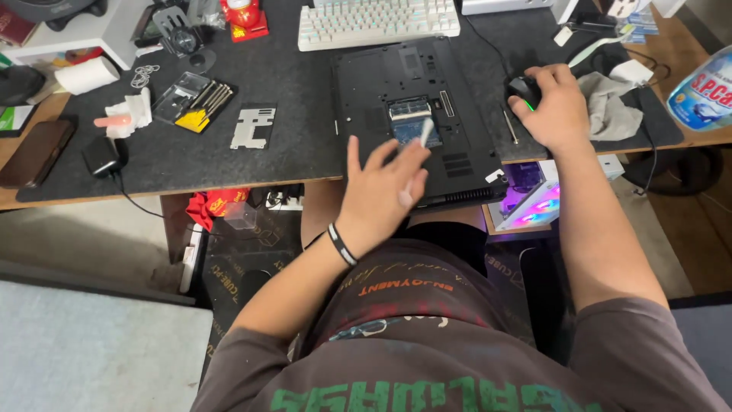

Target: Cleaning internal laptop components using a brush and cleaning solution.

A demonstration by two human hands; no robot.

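At the far left edge of the desk a dark phone-like slab (34,152) lies flat, with a small black adapter (101,156) just right of it, its cord trailing off the near edge. Beyond them sits a roll of white paper (86,75), and a crumpled white tissue (131,111) rests on the dark desk mat (290,84). Right of the tissue an open clear case of small screwdrivers (194,101) lies at an angle, and just right of that a flat grey metal cover plate (253,127) lies alone. A white keyboard (377,23) runs along the far side.

In the middle a black laptop (415,114) lies upside down, its near edge hanging over the desk's front. A hatch in its base is open, showing the memory bay (412,116). The left hand (381,194), a black wristband at its wrist, hovers over the laptop's near part, fingers loosely spread, thumb and forefinger pinched on a thin white swab-like stick (418,156) whose far tip reaches the open bay.

Right of the laptop a slim metal tool (510,127) lies on the mat. The right hand (557,103) is cupped over a black mouse (524,91), fingers closed round it. Further right lie a grey cloth (610,103) and a blue-labelled plastic bottle (701,88).
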